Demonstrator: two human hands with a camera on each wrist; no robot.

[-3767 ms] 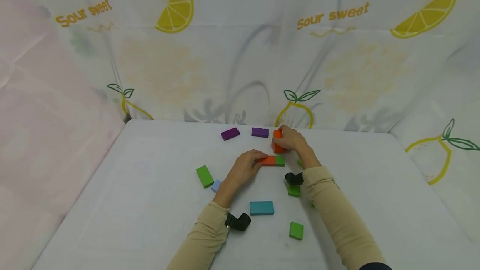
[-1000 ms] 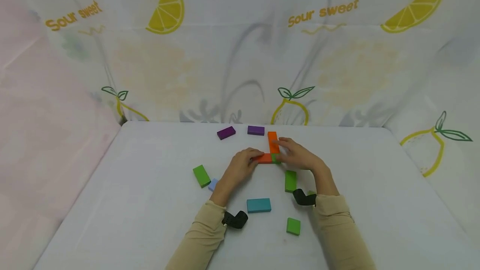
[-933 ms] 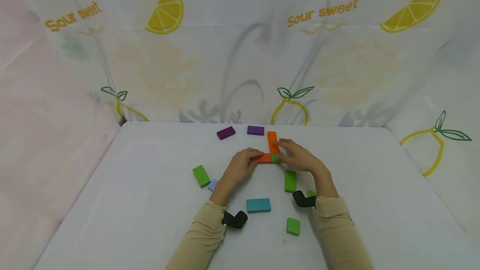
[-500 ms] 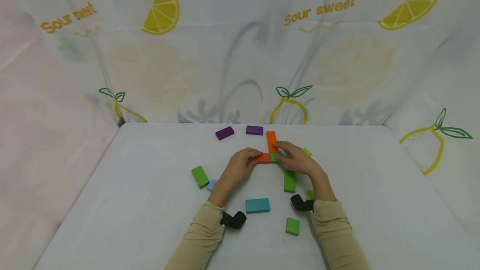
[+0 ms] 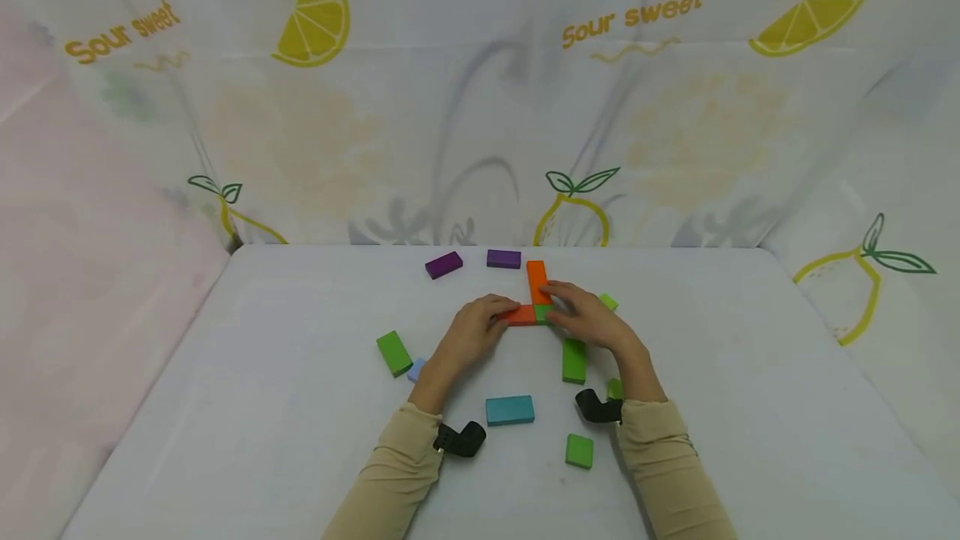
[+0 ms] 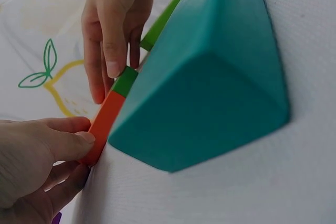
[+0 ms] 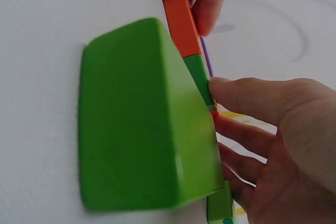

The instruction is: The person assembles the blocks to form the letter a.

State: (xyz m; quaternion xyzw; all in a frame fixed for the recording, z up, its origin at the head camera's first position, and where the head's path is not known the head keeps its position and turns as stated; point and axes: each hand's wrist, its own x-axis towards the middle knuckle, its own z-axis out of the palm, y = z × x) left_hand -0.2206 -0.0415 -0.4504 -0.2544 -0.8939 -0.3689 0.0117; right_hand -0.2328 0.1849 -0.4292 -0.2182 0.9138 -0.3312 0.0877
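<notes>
Here, nearest first: two beige sleeves (image 5: 390,473), each with a black wrist fitting (image 5: 462,440); one squarish green block (image 5: 579,451); one teal block (image 5: 510,410); one long green block (image 5: 573,361), just below the right hand (image 5: 588,315); one pale blue block (image 5: 417,370) at the left wrist, beside a tilted green block (image 5: 394,353). Farther: one lime block (image 5: 608,302) behind the right hand; two purple blocks (image 5: 444,265) near the rear edge of the white desk (image 5: 262,407); one lemon-printed cloth (image 5: 480,107) hung behind.

Item in hand: red-orange block (image 5: 519,315), flat on the desk, its left end pinched between thumb and fingers of the left hand (image 5: 471,332). Against its right end, a small green block (image 5: 543,314), touched by the right thumb; beyond that, an orange block (image 5: 537,277), pointing rearward. Right hand: fingers loosely extended, gripping nothing.

Obscured: red-orange block's left end, under fingers; a little green block (image 5: 615,389), partly behind the right wrist; index finger's contact with the orange block, uncertain; sleeves, cut off below.
</notes>
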